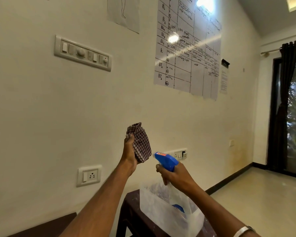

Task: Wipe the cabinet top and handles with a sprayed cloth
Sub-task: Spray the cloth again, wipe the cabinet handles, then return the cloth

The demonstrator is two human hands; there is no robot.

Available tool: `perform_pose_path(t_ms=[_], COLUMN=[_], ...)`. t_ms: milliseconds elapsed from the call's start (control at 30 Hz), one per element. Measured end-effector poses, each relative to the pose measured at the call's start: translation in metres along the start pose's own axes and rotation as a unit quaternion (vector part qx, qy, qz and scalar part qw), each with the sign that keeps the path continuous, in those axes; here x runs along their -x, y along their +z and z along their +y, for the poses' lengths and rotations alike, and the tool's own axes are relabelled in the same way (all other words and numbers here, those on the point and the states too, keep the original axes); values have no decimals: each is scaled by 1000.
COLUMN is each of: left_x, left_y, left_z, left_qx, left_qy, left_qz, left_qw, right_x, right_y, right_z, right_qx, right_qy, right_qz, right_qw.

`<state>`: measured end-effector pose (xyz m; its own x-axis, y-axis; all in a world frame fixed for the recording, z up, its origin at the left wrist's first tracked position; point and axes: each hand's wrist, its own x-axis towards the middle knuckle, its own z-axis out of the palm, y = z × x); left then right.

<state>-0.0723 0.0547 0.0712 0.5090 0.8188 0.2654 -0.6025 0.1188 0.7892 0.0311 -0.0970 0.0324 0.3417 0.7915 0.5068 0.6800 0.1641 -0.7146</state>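
Before the wall, left hand (129, 151) grips cloth (142, 144), right hand (173, 177) sprayer (166, 161).

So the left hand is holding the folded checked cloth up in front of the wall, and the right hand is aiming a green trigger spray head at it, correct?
Not quite: the trigger spray head is blue, not green, as the head view shows. The rest holds: the left hand grips the folded checked cloth up in front of the wall, and the right hand aims the sprayer's nozzle at it.

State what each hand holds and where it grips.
The left hand grips the folded checked cloth along its left edge. The right hand grips the spray bottle at its neck, under the blue head.
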Motion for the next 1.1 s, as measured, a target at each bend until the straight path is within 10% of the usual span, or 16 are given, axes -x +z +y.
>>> perform_pose_path(t_ms=[1100], left_x=[27], left_y=[-2], left_z=[-31], left_qx=[-71], left_qy=[-26], left_qz=[-7], left_qw=[997], right_x=[12], right_y=[-42], right_z=[26], right_qx=[77], right_qy=[84], right_qz=[94], right_qw=[989])
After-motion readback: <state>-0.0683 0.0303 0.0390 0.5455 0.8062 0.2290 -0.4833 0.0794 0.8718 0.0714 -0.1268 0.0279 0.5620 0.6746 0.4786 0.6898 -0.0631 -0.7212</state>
